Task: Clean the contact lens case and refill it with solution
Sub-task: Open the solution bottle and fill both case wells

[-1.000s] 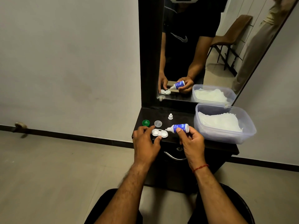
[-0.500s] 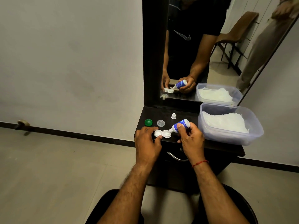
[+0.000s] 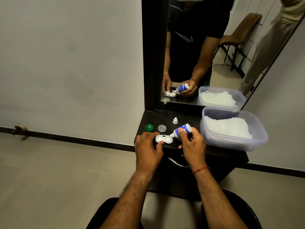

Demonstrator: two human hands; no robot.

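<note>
A white two-well contact lens case (image 3: pixel 162 139) lies open on the dark dresser top (image 3: pixel 184 116). My left hand (image 3: pixel 148 149) pinches its left well between thumb and fingers. My right hand (image 3: pixel 193 146) grips a small blue and white solution bottle (image 3: pixel 182 130), tilted down to the left with its white nozzle over the case's right well. Behind the case lie a green cap (image 3: pixel 149 127), a clear cap (image 3: pixel 161 128) and the bottle's small white cap (image 3: pixel 175 120).
A clear plastic tub (image 3: pixel 234 142) holding white tissue stands at the right of the dresser top. A mirror (image 3: pixel 206 47) rises behind and reflects my hands. A metal drawer handle (image 3: pixel 177 163) sits below the front edge. Grey wall and floor lie to the left.
The bottle in my right hand has tipped from near level to nozzle-down, and its tip has come over the case's right well. My left hand keeps hold of the case.
</note>
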